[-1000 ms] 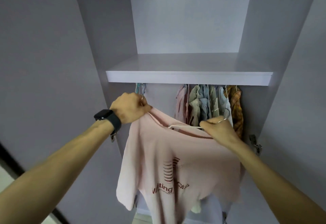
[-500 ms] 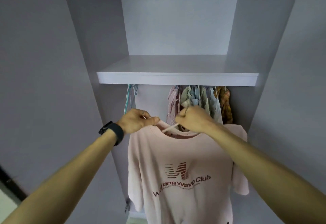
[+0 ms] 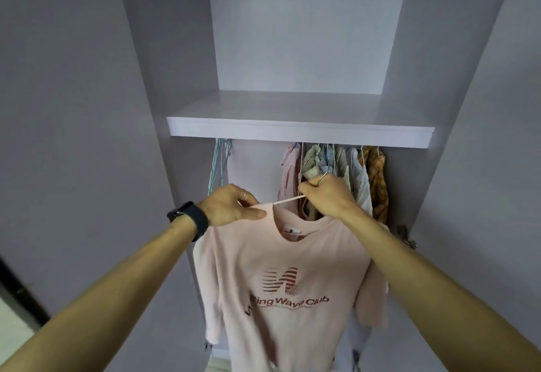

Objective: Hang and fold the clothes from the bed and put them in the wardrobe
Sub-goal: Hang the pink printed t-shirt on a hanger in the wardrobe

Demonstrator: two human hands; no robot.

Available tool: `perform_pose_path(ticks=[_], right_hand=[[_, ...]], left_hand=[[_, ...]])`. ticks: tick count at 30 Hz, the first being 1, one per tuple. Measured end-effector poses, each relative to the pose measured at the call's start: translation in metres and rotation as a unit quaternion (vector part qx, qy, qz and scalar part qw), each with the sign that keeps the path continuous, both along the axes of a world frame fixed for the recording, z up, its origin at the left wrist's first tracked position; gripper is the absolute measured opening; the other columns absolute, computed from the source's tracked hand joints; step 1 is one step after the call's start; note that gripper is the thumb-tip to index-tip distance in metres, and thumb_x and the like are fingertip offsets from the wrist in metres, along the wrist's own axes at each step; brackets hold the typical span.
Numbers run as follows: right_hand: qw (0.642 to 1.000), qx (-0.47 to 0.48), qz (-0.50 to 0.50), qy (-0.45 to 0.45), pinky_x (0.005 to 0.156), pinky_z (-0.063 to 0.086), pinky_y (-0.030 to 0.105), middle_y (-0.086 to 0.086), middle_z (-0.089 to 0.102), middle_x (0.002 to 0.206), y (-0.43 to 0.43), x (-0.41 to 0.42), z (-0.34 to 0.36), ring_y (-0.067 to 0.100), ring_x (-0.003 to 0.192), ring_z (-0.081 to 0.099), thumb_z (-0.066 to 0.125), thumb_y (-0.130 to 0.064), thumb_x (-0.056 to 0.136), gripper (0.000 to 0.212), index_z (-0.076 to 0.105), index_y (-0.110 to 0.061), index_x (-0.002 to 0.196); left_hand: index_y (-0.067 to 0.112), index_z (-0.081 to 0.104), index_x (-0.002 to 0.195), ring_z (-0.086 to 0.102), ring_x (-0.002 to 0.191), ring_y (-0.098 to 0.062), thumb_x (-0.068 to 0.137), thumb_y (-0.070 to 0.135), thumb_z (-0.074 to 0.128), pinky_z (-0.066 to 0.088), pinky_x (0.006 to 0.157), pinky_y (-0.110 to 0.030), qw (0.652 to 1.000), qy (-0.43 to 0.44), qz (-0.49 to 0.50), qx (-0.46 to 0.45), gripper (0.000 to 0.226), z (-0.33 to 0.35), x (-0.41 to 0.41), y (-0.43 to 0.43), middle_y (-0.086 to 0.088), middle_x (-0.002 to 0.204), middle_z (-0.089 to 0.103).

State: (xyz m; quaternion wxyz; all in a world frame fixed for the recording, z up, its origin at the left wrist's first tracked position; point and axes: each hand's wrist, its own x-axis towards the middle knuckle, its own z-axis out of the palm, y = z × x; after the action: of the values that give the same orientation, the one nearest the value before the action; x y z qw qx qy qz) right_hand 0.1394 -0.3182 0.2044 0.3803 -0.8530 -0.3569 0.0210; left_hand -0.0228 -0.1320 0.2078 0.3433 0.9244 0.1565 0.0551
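The person stood facing the open wardrobe (image 3: 175,49) with both arms stretched out. A pale pink T-shirt (image 3: 281,283) with red lettering on its chest hung from a white hanger (image 3: 288,200) in front of the hanging space, below the shelf (image 3: 298,133) and not yet on the rail. The right hand (image 3: 328,196) was curled tight round the neck of the hanger, the metal hook poking up out of the fist. The left hand (image 3: 231,210) pinched the shirt's shoulder just beside the neckline, thumb pressed onto the cloth; a black watch (image 3: 190,219) sat on that wrist. Behind the right hand a bunch of hung shirts (image 3: 351,172) crowded under the shelf - striped, pale, one orange plaid at the far right. A few empty teal hangers (image 3: 218,166) dangled to the left, well apart from them.
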Motion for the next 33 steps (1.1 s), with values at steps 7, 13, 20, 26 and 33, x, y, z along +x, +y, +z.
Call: perform_pose_path(ticks=[7, 13, 20, 26, 33], right_hand=[[0.998, -0.054, 0.021, -0.004, 0.046, 0.027, 0.021, -0.004, 0.035, 0.039, 0.009, -0.004, -0.010, 0.009, 0.044, 0.031, 0.058, -0.028, 0.089, 0.049, 0.038, -0.013, 0.047], [1.000, -0.010, 0.019, 0.013, 0.042, 0.030, 0.016, -0.008, 0.046, 0.039, 0.022, -0.017, -0.015, 0.008, 0.040, 0.044, 0.057, -0.031, 0.093, 0.049, 0.050, -0.014, 0.047], [0.995, 0.064, 0.077, -0.012, 0.077, 0.045, 0.017, -0.021, 0.070, 0.091, -0.016, 0.000, -0.018, -0.005, 0.084, 0.061, 0.053, -0.065, 0.088, 0.036, 0.070, -0.035, 0.100], [0.996, 0.049, 0.046, -0.056, 0.058, 0.036, 0.026, -0.009, 0.044, 0.055, -0.041, 0.007, -0.084, 0.008, 0.053, 0.041, 0.044, -0.059, 0.097, 0.045, 0.040, -0.024, 0.068], [0.991, 0.086, 0.104, 0.009, 0.056, 0.033, 0.025, -0.011, 0.037, 0.056, -0.045, 0.006, -0.107, 0.004, 0.054, 0.037, 0.043, -0.049, 0.102, 0.046, 0.041, -0.016, 0.069]], left_hand=[[0.020, 0.081, 0.084, 0.069, 0.082, -0.016, 0.072, 0.039, 0.087, 0.053, 0.082, -0.032, 0.991, -0.113, 0.035, -0.059, 0.023, -0.007, -0.009, -0.005, 0.002, 0.085, 0.076], [0.039, 0.076, 0.096, 0.058, 0.085, -0.006, 0.076, 0.048, 0.082, 0.047, 0.082, -0.025, 0.997, -0.058, 0.003, 0.052, 0.023, -0.015, -0.001, -0.016, 0.008, 0.096, 0.062], [0.024, 0.080, 0.090, 0.065, 0.087, -0.013, 0.088, 0.027, 0.076, 0.043, 0.075, -0.009, 0.986, -0.157, 0.053, 0.019, 0.006, -0.014, -0.003, -0.003, 0.003, 0.093, 0.073], [0.025, 0.070, 0.091, 0.064, 0.087, -0.014, 0.096, 0.032, 0.064, 0.048, 0.081, -0.021, 0.989, -0.124, 0.063, 0.051, 0.010, -0.011, 0.000, 0.001, 0.006, 0.094, 0.070], [0.009, 0.064, 0.090, 0.063, 0.074, -0.023, 0.105, 0.026, 0.047, 0.047, 0.073, -0.026, 0.991, -0.110, 0.023, 0.066, 0.029, -0.019, 0.017, -0.022, -0.001, 0.074, 0.069]])
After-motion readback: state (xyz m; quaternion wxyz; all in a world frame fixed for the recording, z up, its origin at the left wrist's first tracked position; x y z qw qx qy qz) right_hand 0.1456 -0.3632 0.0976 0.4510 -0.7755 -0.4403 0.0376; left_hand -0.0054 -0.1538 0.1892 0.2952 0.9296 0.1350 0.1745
